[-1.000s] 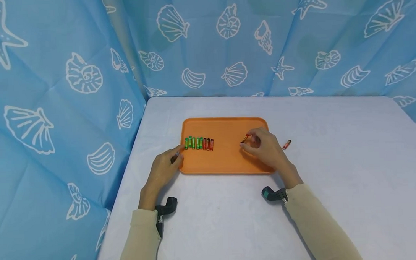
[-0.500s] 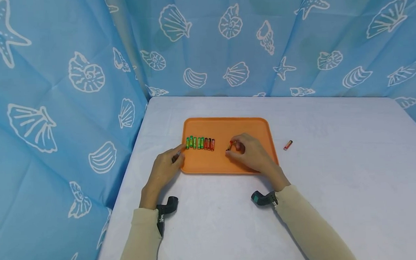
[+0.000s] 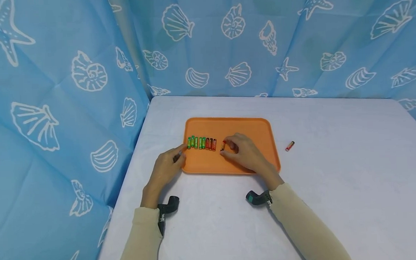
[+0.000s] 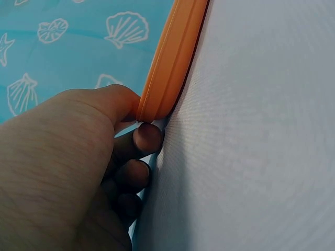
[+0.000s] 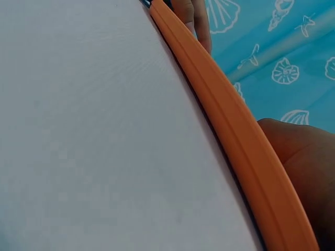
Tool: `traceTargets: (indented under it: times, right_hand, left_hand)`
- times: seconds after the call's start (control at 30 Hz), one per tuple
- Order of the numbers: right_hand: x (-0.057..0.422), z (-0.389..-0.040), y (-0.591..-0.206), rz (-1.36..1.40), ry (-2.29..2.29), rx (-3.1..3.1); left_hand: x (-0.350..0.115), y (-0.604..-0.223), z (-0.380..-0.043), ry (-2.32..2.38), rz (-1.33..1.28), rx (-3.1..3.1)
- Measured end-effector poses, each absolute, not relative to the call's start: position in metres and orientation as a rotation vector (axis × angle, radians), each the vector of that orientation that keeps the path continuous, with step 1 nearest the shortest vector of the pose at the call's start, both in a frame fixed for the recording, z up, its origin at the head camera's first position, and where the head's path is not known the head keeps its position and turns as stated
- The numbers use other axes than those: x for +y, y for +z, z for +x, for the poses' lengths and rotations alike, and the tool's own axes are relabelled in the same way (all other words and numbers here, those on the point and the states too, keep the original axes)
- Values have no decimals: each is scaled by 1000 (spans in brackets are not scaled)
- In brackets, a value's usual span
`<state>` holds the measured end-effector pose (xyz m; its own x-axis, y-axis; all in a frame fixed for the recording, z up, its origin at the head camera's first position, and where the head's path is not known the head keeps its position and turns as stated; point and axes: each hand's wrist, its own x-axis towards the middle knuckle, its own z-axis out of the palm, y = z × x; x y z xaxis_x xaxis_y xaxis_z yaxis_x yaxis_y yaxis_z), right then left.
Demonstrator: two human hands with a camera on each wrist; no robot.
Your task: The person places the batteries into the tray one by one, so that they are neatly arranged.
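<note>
An orange tray [image 3: 209,167] lies on the table. My left hand [image 3: 163,169] holds its left edge; in the left wrist view the thumb rests on the tray rim [image 4: 175,57] and curled fingers lie beside and below it. Over the tray, my right hand [image 3: 244,153] pinches a small red-and-gold battery [image 3: 223,146] between thumb and fingertips. Just left of it, several green batteries [image 3: 196,142] and three red batteries [image 3: 210,144] lie side by side in a row. In the right wrist view the tray wall hides the fingertips and the battery.
Another red battery [image 3: 290,146] lies on the white tablecloth [image 3: 333,160] to the right of the tray. A blue curtain [image 3: 212,45] with shell prints hangs behind the table and along its left side.
My right hand has carried the pinched battery leftward across the tray, closer to the row. My left hand has kept its hold on the tray edge.
</note>
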<state>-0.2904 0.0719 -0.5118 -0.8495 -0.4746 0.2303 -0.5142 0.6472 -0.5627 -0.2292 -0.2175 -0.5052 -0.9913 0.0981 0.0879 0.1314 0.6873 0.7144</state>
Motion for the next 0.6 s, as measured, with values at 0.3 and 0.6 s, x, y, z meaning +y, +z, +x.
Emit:
traceTargets:
  times: [0.3, 0.6]
  right_hand:
    - [66, -294, -512, 864, 993, -2780]
    - [62, -297, -515, 897, 967, -2777]
  left_hand:
    - [-216, -505, -228, -1214, -182, -2842]
    - [-217, -506, -227, -1200, -181, -2834]
